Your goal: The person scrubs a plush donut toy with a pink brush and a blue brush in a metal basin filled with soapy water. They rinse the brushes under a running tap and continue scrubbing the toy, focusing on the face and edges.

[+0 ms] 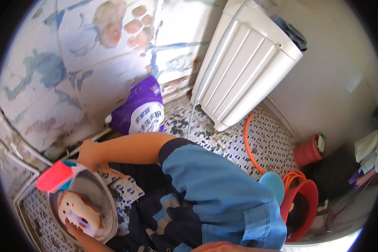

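while gripping brush [56,176], hand [88,153] over basin rim [109,197]

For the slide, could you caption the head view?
Hand holding a pink brush over a soapy shoe in a metal basin.

The person wears a short-sleeved top [222,197] in mid blue, with a darker navy band at the sleeve's end [174,147] and a stitched hem along its lower edge. Below it show dark navy trousers [164,218] patterned with lighter blue and grey patches. Both forearms are uncovered.
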Motion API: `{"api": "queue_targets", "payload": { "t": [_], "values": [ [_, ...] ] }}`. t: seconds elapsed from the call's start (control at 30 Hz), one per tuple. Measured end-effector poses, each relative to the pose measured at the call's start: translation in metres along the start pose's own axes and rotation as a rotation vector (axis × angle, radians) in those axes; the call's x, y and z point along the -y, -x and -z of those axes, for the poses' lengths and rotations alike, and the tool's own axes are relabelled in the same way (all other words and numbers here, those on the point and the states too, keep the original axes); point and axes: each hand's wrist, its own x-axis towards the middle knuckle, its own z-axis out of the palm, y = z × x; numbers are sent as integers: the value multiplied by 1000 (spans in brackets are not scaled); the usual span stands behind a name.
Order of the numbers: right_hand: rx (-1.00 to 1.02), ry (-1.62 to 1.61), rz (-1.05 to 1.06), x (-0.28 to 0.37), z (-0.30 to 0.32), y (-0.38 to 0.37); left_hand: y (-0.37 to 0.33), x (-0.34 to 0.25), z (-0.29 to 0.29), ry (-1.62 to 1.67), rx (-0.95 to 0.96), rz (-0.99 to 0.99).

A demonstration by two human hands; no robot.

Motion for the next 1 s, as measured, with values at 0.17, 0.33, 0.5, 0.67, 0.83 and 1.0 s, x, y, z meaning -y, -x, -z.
{"api": "queue_targets", "payload": {
  "t": [0.17, 0.33, 0.5, 0.67, 0.83, 1.0],
  "values": [
    [183, -24, -187, -88, 30, 134, 2, 33, -95, 272, 212, 138],
    [-531, -256, -609, -168, 94, 314, 6, -5, -70, 218, 169, 22],
    [-784, -16, -1508, -216, 180, 504, 18, -44, -86, 174, 177, -93],
    [-762, -234, -1755, -308, 214, 663, 22, -53, -119, 140, 236, -173],
    [-1038, -667, -1996, -338, 206, 683, 21, -63, -109, 124, 234, -268],
    [-1345, -738, -1972, -381, 197, 701, 26, -65, -120, 113, 235, -308]
  ]
}}
